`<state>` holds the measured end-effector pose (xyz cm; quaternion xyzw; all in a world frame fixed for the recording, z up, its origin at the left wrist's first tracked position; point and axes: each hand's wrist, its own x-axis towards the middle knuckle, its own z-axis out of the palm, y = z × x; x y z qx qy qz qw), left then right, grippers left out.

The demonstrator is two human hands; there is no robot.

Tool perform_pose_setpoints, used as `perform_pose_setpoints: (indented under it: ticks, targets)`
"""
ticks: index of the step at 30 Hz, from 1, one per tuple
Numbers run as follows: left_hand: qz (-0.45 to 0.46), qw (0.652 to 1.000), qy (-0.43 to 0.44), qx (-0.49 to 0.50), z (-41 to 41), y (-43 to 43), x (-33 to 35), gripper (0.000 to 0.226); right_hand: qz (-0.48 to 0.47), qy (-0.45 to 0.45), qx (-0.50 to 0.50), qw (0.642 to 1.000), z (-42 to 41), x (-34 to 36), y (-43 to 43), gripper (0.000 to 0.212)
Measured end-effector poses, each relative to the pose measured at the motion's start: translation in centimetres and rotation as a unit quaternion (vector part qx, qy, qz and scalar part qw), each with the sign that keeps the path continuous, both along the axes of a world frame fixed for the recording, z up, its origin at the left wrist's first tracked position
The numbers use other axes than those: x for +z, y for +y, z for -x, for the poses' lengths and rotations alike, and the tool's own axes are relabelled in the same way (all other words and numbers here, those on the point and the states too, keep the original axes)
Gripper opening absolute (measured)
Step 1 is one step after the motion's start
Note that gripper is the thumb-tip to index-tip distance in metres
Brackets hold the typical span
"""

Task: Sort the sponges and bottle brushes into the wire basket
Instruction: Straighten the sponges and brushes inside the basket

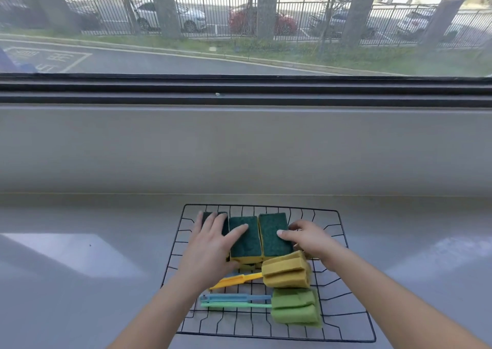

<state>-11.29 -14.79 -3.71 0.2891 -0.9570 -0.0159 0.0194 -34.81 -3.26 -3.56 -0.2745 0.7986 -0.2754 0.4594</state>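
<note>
Sponges (247, 253) with dark green tops sit side by side in the far row of the wire basket (262, 207), which rests on the grey worktop (80, 282) close to you. Your left grip (213, 245) lies flat, fingers straight, across the left sponge (225, 225) and middle sponge (245, 237). Your right grip (311, 239) holds the right sponge (273, 231), thumb on top and fingers curled over its right side. A yellow bottle brush (286, 273) and two green bottle brushes (295, 308) lie in the basket's near half.

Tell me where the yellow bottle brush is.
Head view: the yellow bottle brush lies inside the wire basket, just nearer than the sponges and beyond the green brushes.
</note>
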Motion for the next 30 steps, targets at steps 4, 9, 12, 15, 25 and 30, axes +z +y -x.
perform_pose_setpoints:
  ticks: [4, 9, 12, 15, 25, 30]
  targets:
    - [0.026, 0.999, -0.011, -0.024, 0.1, -0.6, -0.4, 0.075, 0.012, -0.037, -0.012, 0.999, -0.3, -0.6, 0.2, 0.040]
    - [-0.011, 1.000, -0.001, -0.018, -0.9, -0.8, -1.1, 0.080, 0.003, -0.037, 0.002, 0.999, -0.4, -0.8, 0.6, 0.045]
    - [-0.037, 0.999, 0.014, -0.006, -1.4, -0.9, -1.1, 0.097, 0.002, -0.005, 0.020, 1.000, -0.2, -0.1, 0.4, 0.059]
    - [-0.074, 0.995, 0.039, 0.053, -2.6, -1.5, -1.2, 0.115, 0.010, 0.118, 0.062, 0.991, 0.0, 1.5, -0.2, 0.070]
    - [-0.053, 0.998, 0.013, 0.001, -3.4, -4.3, -1.5, 0.112, 0.101, 0.362, 0.348, 0.859, -6.7, 4.4, -6.3, 0.069]
    - [-0.039, 0.998, -0.006, -0.051, -3.3, -5.8, -1.8, 0.108, 0.008, 0.445, 0.466, 0.764, -8.1, 2.7, -8.3, 0.104]
